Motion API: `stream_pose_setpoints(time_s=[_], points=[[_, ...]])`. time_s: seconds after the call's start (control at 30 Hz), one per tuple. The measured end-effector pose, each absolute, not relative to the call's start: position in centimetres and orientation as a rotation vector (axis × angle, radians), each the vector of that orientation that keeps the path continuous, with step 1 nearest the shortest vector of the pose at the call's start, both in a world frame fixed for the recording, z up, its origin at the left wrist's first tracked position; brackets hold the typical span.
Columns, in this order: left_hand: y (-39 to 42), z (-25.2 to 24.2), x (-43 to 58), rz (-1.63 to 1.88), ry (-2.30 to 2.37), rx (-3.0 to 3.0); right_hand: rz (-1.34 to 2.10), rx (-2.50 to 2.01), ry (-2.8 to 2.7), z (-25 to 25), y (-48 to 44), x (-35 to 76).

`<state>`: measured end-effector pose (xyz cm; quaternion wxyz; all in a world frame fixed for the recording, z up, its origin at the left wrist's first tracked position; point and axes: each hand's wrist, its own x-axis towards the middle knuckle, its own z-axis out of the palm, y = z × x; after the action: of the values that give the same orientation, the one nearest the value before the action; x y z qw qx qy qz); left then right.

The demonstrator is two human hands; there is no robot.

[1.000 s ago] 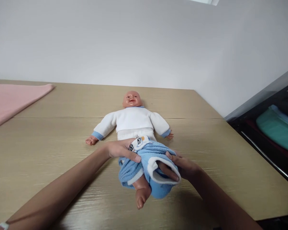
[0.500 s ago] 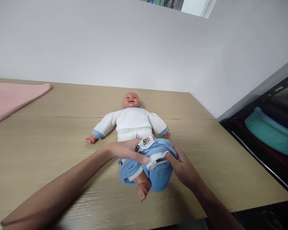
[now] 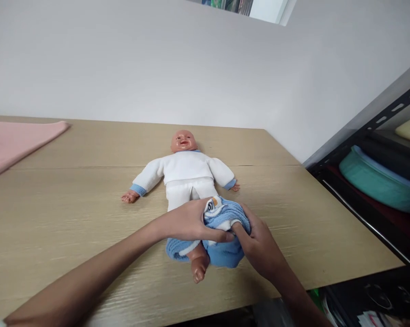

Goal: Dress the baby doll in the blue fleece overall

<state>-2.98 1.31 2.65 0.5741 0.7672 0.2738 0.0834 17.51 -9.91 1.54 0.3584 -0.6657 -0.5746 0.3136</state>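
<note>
A baby doll (image 3: 188,167) in a white top with blue cuffs lies on its back, head toward the wall. Blue doll pants (image 3: 225,213) with white trim are bunched around its lower legs. My left hand (image 3: 194,222) is closed on the bunched cloth from the left, thumb across the front. On the other side my right hand (image 3: 254,238) grips the same pants, its thumb tucked into the white-edged opening. One bare doll foot (image 3: 198,265) sticks out of the left leg opening; the other foot is hidden in the cloth.
The doll lies on a wooden table (image 3: 72,213) against a white wall. A pink cloth (image 3: 17,141) lies at the far left. To the right stands a dark metal rack (image 3: 365,129) holding a teal basin (image 3: 378,181). Papers (image 3: 372,318) show below the table's front edge.
My left hand has shifted right along the bunched pants, its thumb now closer to my right thumb. More of the doll's white upper legs shows. The view has turned slightly right.
</note>
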Motion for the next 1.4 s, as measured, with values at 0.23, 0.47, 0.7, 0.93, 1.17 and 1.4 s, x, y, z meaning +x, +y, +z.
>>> stream_pose_setpoints(time_s=[0.23,0.47,0.7,0.93,1.17,1.4], points=[[1.5,1.9,-3.1,0.26,0.668,1.87,0.878,-1.778,-1.451,0.5,-11.0,17.5],[0.9,1.9,-3.2,0.179,0.675,2.029,0.754,-1.893,-1.601,-0.4,-12.4,17.8],[0.3,1.6,-2.9,0.139,0.77,2.204,0.826,-1.926,-1.624,-0.6,-13.2,17.7],[0.1,1.3,-2.8,0.057,0.799,2.222,0.673,-1.902,-1.578,-1.9,-16.1,15.7],[0.0,0.9,-2.7,-0.018,0.825,2.326,0.154,-1.818,-1.678,-3.9,-17.2,15.7],[-0.1,0.5,-2.4,-0.149,0.905,2.399,0.301,-1.765,-1.473,-5.6,-16.9,15.6]])
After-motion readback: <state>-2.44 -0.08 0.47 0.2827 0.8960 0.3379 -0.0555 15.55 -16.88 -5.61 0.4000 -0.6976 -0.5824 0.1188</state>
